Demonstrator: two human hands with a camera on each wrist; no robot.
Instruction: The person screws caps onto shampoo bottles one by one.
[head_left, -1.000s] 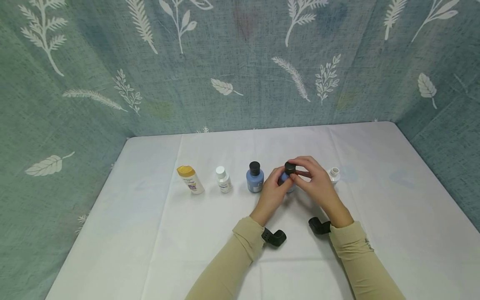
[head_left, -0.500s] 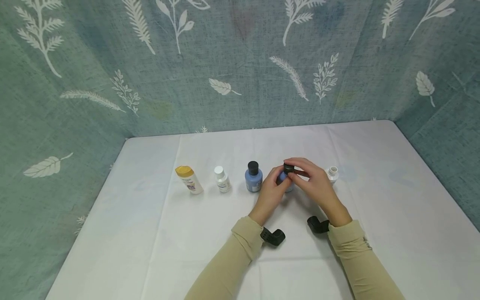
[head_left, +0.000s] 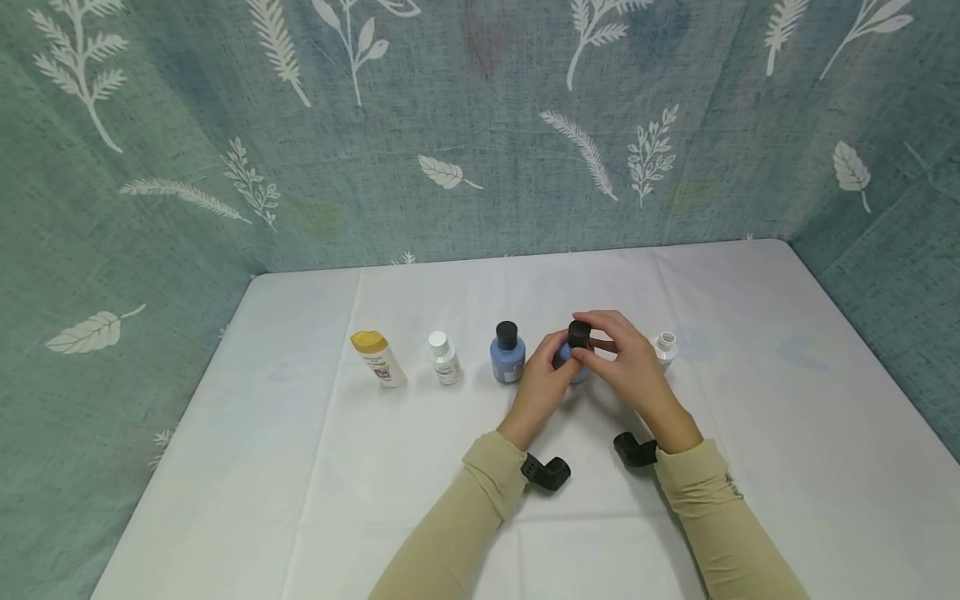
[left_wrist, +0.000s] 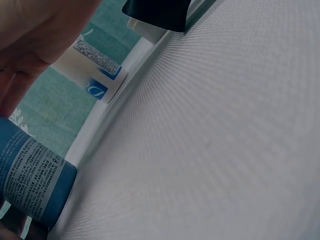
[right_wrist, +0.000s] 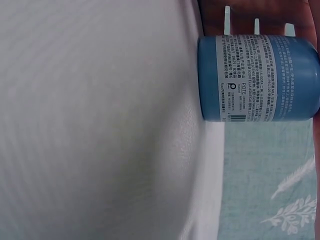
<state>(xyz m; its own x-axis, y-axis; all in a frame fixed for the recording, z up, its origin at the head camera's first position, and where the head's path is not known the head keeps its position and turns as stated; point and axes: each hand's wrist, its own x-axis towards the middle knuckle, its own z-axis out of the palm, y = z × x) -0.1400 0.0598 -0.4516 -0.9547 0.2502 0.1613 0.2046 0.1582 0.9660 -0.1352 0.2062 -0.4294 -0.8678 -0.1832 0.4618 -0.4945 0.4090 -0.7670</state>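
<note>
My left hand [head_left: 538, 382] grips a blue bottle [head_left: 566, 352] round its body, mostly covered by the fingers in the head view. In the right wrist view the same bottle shows its printed white label [right_wrist: 245, 77], with fingers behind it. My right hand [head_left: 633, 362] pinches the bottle's black cap [head_left: 579, 335] between thumb and fingers. Just left of my left hand stands a second blue bottle [head_left: 508, 360], its black cap on. An uncapped white bottle [head_left: 665, 348], its mouth bare, is partly hidden behind my right hand.
Farther left stand a small white bottle [head_left: 447, 367] with a white cap and a cream-coloured bottle [head_left: 382, 365] with a yellow cap. All are on a white-covered table [head_left: 405, 483]. Patterned green curtains [head_left: 480, 200] enclose its back and sides. Black wrist cameras [head_left: 547, 473] jut from both sleeves.
My right hand dips slightly and rises again at the cap, its fingers shifting round it. The left hand stays on the blue bottle, and the other bottles keep their places.
</note>
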